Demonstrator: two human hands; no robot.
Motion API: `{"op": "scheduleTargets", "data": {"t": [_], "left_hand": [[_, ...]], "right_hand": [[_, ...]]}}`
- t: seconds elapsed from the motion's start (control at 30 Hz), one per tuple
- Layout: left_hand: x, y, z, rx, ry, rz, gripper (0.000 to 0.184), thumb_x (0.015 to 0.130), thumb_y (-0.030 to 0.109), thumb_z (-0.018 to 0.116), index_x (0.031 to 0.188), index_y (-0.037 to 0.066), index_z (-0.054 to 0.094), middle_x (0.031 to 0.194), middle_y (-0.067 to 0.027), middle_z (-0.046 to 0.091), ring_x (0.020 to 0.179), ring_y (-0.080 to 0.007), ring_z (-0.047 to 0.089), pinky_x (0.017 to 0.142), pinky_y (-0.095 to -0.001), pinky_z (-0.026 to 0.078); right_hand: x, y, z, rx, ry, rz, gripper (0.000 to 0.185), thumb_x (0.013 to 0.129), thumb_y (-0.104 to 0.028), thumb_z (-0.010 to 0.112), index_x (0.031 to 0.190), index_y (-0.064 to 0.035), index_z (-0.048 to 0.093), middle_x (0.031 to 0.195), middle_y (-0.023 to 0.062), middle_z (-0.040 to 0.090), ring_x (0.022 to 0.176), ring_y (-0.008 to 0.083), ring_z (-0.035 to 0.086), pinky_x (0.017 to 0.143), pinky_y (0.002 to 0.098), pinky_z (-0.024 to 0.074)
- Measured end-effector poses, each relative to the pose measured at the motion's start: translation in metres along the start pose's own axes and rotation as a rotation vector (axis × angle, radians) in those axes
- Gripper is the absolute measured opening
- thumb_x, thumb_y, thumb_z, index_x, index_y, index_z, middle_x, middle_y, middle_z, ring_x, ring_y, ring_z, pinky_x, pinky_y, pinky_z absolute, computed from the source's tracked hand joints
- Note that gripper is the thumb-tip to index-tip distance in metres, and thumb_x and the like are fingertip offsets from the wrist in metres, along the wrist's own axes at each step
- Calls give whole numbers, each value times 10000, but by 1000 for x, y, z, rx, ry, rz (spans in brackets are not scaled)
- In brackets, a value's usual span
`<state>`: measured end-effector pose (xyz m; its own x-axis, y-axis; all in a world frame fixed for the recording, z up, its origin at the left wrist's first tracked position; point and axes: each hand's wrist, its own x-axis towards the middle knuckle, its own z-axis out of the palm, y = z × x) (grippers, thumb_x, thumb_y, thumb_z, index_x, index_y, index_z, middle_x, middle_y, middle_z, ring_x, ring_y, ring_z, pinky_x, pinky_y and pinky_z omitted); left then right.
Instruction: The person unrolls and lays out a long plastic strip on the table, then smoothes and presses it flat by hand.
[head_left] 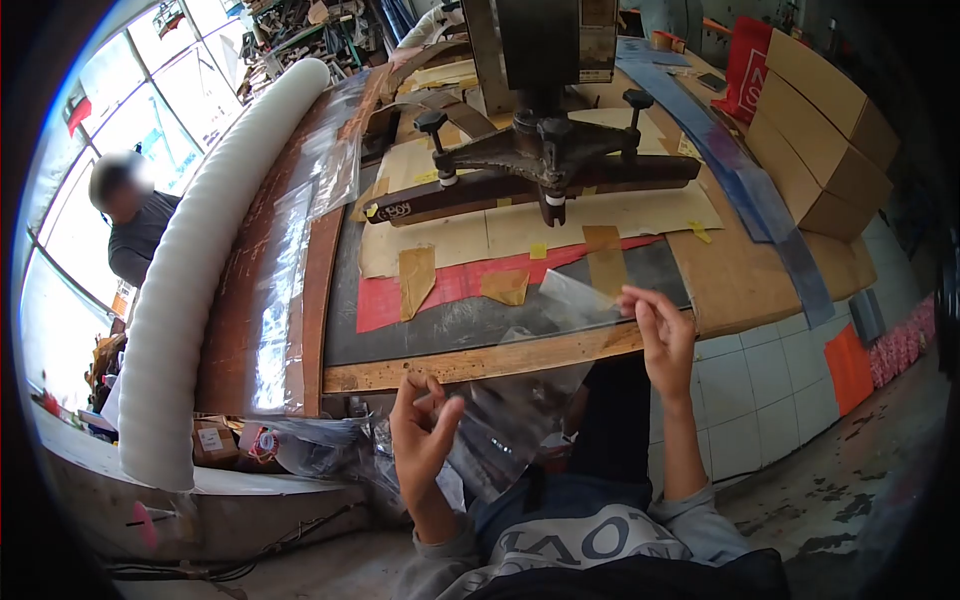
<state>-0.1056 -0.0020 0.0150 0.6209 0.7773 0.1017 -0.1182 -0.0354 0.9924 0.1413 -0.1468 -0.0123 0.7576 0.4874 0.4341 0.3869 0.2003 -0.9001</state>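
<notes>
Pinching a clear plastic sheet (578, 297) between thumb and fingertips, the right hand (664, 338) is raised at the front of the worktable; the sheet reaches over the wooden strip (560, 360) on the table's edge and hangs toward the person's lap. The left hand (422, 435), fingers curled, is just beside the strip's left part; whether it grips any plastic, I cannot tell.

Behind the sheet, a black mat (450, 345) bears red material (378, 308), partly covered by a cream board (460, 245) and brown tape (416, 282). Overhanging the board, a dark metal press (552, 150) with 2 black knobs (638, 98) blocks part of the table behind.

At the right stand cardboard boxes (800, 160), their contents hidden, near long blue strips (715, 150). Under the table's left end sits a small carton (213, 443), its inside unseen. A long white roll (240, 190) lies along the left side; 1 other person (140, 240) is beyond it.
</notes>
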Motion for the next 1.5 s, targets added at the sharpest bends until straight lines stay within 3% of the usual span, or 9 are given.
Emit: {"op": "scheduleTargets", "data": {"t": [0.2, 0.3, 0.37, 0.43, 0.53, 0.6, 0.73, 1.13, 1.5], "left_hand": [[-47, -19, -30, 558, -224, -170, 259, 860, 85, 693, 1056, 49, 527, 581, -26, 587, 501, -58, 532, 489, -223, 379], [-56, -22, -26, 639, -437, -206, 394, 869, 122, 678, 1203, 61, 476, 648, -104, 640, 616, -260, 660, 525, -312, 452], [-57, -11, -12, 628, -601, -126, 429, 874, 121, 664, 1224, 55, 425, 713, -119, 671, 754, -357, 673, 571, -371, 493], [-50, -12, -2, 531, -786, 0, 381, 876, 122, 660, 1176, 45, 438, 750, -124, 677, 757, -347, 678, 590, -377, 505], [-16, 9, 8, 291, -1035, 271, 197, 872, 81, 667, 993, 34, 519, 811, -98, 681, 724, -283, 697, 605, -340, 531], [15, 28, -2, 260, -1092, 306, 175, 865, 58, 675, 976, 36, 542, 801, -66, 684, 714, -234, 701, 608, -326, 537], [60, 46, -38, 290, -898, 365, 223, 841, 46, 705, 1009, 29, 559, 789, -56, 684, 738, -129, 670, 638, -259, 501], [47, 41, -72, 508, -499, 67, 426, 816, 92, 715, 1225, 54, 603, 688, 17, 611, 537, -4, 346, 479, -203, 252], [2, 11, -90, 404, -405, -117, 448, 861, 57, 652, 1271, 15, 477, 676, -34, 672, 551, -17, 501, 503, -192, 380]], "right_hand": [[-91, -32, -25, -308, -346, 113, 195, 889, -119, 636, 1043, -7, 677, 912, 97, 668, 825, 191, 651, 775, 295, 515], [-130, -37, -23, -339, -693, 116, 466, 812, -313, 741, 1168, -33, 634, 1259, 125, 546, 1091, 276, 574, 954, 377, 466], [-126, -46, -14, -281, -735, 18, 592, 785, -371, 755, 1240, -33, 584, 1297, 128, 516, 1137, 300, 548, 1020, 398, 417], [-111, -51, 4, -201, -798, -99, 713, 739, -451, 775, 1257, -20, 543, 1227, 131, 565, 1119, 318, 570, 1100, 440, 340], [-81, -18, 21, 88, -1151, -155, 568, 735, -428, 789, 1093, -24, 613, 1067, 117, 641, 999, 277, 626, 998, 397, 433], [-45, -16, 26, 239, -1370, -11, 350, 770, -349, 789, 811, -34, 641, 755, 55, 660, 728, 161, 638, 662, 308, 484], [30, -37, -3, 127, -1654, 290, 193, 874, -214, 703, 887, -40, 619, 747, 24, 696, 702, 101, 670, 615, 240, 497], [91, -92, -26, -121, -964, 431, 275, 774, -174, 771, 916, 24, 644, 798, 77, 694, 702, 112, 660, 621, 227, 537], [105, -112, 33, -162, -892, 81, 276, 807, -71, 708, 1070, 9, 675, 869, 44, 683, 803, 77, 621, 710, 217, 496]]}}
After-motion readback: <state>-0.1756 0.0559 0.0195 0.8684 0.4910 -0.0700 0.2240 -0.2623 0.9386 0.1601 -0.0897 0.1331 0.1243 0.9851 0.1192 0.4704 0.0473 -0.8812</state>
